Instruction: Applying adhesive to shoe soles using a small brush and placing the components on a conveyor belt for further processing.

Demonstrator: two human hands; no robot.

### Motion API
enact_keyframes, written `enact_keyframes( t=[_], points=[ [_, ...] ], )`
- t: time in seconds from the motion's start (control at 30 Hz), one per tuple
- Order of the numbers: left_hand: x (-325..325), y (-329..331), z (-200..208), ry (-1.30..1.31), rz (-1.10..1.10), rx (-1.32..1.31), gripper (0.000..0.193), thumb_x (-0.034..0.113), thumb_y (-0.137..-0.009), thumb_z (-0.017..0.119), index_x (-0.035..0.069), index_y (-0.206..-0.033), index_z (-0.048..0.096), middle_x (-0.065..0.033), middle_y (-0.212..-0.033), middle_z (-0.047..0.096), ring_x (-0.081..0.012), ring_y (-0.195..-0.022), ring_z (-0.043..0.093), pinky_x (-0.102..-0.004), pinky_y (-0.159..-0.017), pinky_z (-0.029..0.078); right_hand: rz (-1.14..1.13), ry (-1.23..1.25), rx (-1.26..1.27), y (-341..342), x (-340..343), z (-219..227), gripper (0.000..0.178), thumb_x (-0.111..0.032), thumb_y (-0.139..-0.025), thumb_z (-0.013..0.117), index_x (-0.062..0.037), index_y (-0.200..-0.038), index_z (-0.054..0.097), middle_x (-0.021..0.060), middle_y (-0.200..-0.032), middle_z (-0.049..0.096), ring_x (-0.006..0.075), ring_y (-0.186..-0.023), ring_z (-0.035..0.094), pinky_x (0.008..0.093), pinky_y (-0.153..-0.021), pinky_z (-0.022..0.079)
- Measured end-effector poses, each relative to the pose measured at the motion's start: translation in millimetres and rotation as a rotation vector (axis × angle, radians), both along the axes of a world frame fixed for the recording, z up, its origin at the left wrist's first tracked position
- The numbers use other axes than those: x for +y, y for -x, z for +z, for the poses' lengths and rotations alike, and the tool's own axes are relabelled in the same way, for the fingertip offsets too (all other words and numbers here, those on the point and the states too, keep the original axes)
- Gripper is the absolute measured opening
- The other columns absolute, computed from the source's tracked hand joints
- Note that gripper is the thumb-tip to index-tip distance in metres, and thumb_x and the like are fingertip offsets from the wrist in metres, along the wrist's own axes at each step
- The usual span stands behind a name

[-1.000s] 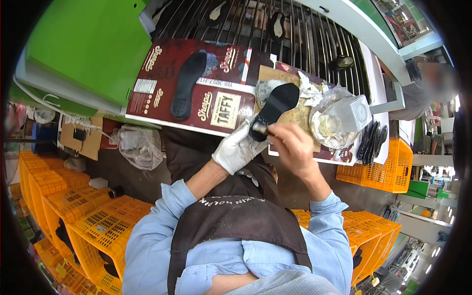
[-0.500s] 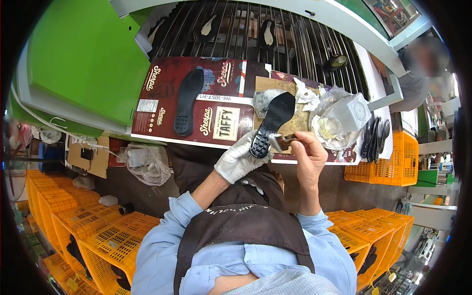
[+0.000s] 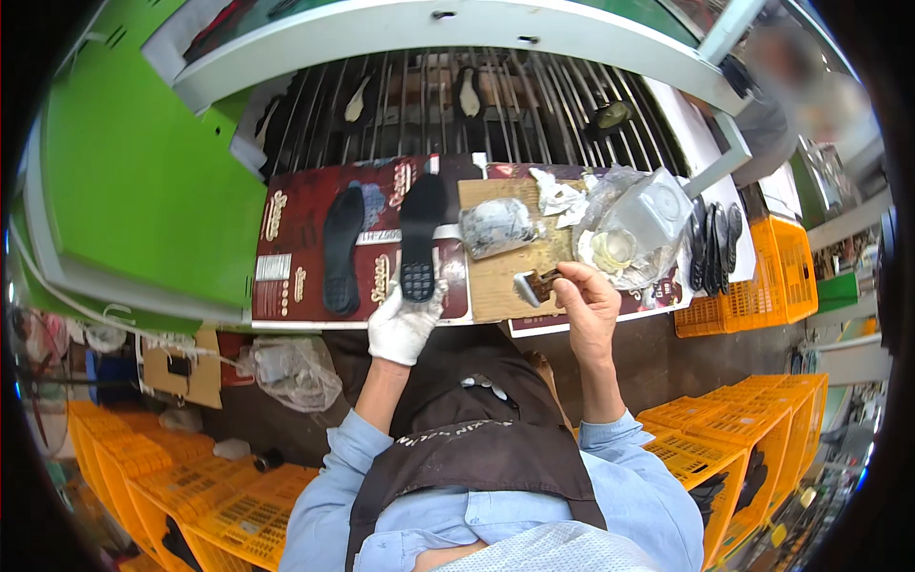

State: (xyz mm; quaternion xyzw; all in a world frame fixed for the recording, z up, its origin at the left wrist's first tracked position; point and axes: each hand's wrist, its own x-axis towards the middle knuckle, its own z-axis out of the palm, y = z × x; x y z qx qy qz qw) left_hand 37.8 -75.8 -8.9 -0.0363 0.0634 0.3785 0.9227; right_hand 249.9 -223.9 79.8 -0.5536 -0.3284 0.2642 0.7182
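Note:
My left hand (image 3: 404, 326), in a white glove, has its fingers round the heel end of a black shoe sole (image 3: 420, 224). That sole lies over printed dark-red cardboard (image 3: 274, 234), its toe pointing away from me. Just left of it, a second black shoe sole (image 3: 341, 257) rests on the cardboard. In my bare right hand (image 3: 593, 310) is a small brush (image 3: 536, 287) with a brown handle and pale bristles. The brush is above a tan board (image 3: 486, 296), near a plastic-wrapped bundle (image 3: 496, 229).
Right of the board are crumpled white paper (image 3: 560, 198), a clear plastic container (image 3: 658, 214) in a bag and several black soles (image 3: 713, 246). Beyond the cardboard runs a metal roller rack (image 3: 410, 114). Yellow crates (image 3: 753, 419) stand on both sides; a person (image 3: 772, 105) is at the far right.
My left hand has carried the sole left and laid it alongside the other one. My right hand keeps the brush, now apart from the sole. The whole view has shifted.

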Motion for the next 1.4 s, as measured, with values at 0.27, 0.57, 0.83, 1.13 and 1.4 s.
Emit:
enact_keyframes(
  t=[0.27, 0.57, 0.83, 1.13, 1.4],
  points=[
    [5.7, 4.2, -13.5, 0.151, 0.008, 0.163, 0.04, 0.024, -0.098, 0.04, -0.001, -0.128, 0.05, -0.0184, -0.129, 0.057, -0.0328, -0.117, 0.057, -0.048, -0.095, 0.05, -0.229, 0.237, -0.296, -48.9, -21.3, -8.5, 0.021, -0.001, -0.088, 0.066, 0.0041, -0.109, 0.066, -0.0004, -0.085, 0.065, 0.0042, -0.073, 0.057, 0.0188, -0.066, 0.046],
    [7.0, 5.7, -17.9, 0.111, 0.001, 0.211, 0.041, 0.026, -0.101, 0.035, 0.002, -0.132, 0.05, -0.0173, -0.132, 0.056, -0.0312, -0.119, 0.057, -0.0459, -0.093, 0.051, -0.432, 0.116, -0.348, -110.3, -30.2, -8.6, 0.023, -0.003, -0.087, 0.069, 0.0042, -0.108, 0.066, -0.0005, -0.086, 0.066, 0.0024, -0.067, 0.054, 0.0185, -0.063, 0.046],
    [11.4, 17.0, -29.3, -0.069, -0.111, 0.185, 0.04, 0.021, -0.1, 0.043, 0.0, -0.133, 0.048, -0.0188, -0.131, 0.056, -0.0321, -0.108, 0.061, -0.044, -0.085, 0.051, -0.41, 0.234, -0.346, -86.1, -32.4, -22.9, 0.022, -0.006, -0.085, 0.071, 0.0034, -0.105, 0.068, -0.0002, -0.081, 0.064, 0.0032, -0.066, 0.052, 0.0191, -0.061, 0.044],
    [3.7, 2.9, 24.5, -0.086, -0.241, 0.115, 0.044, 0.018, -0.098, 0.045, 0.004, -0.14, 0.042, -0.0243, -0.142, 0.044, -0.0369, -0.114, 0.056, -0.0522, -0.091, 0.05, -0.392, 0.038, -0.037, -88.2, -61.8, -19.0, 0.024, -0.004, -0.089, 0.067, 0.0042, -0.111, 0.064, 0.0005, -0.09, 0.066, 0.0027, -0.072, 0.056, 0.0179, -0.063, 0.045],
    [-6.6, -89.9, 79.3, -0.237, -0.418, 0.215, 0.033, 0.02, -0.097, 0.052, 0.007, -0.126, 0.052, -0.014, -0.114, 0.062, -0.0358, -0.096, 0.059, -0.0475, -0.082, 0.052, -0.493, -0.042, 0.044, -91.3, -97.5, -24.6, 0.022, -0.005, -0.089, 0.068, 0.0028, -0.109, 0.066, -0.0011, -0.084, 0.064, 0.003, -0.067, 0.053, 0.0177, -0.06, 0.043]
  ],
)
